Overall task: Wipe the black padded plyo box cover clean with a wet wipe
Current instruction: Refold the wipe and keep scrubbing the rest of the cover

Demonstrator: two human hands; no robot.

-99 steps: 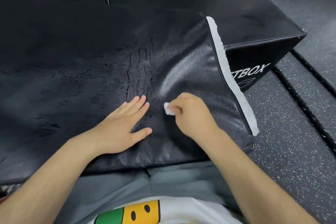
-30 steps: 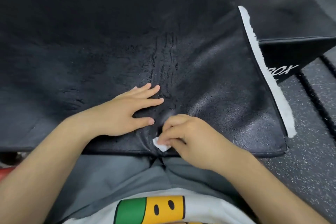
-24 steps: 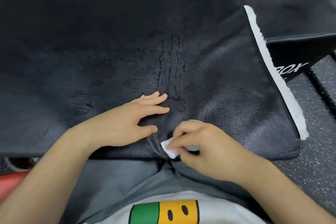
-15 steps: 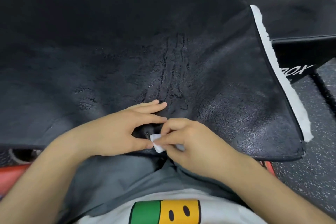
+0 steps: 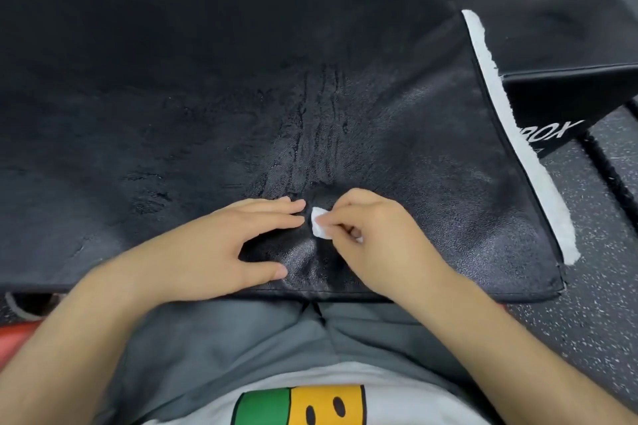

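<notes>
Touching cover point(image 5: 414, 148), wet wipe point(image 5: 319, 227) pinched by right hand point(image 5: 376, 238).

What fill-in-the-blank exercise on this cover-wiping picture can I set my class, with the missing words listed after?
1. The right hand pinches a white wet wipe over the ____ padded cover.
2. The left hand lies flat on the cover and holds ____.
3. The ragged strip along the cover's right edge is ____ in colour.
4. The wet wipe sits ____ the two hands.
Missing words: black; nothing; white; between.
</notes>
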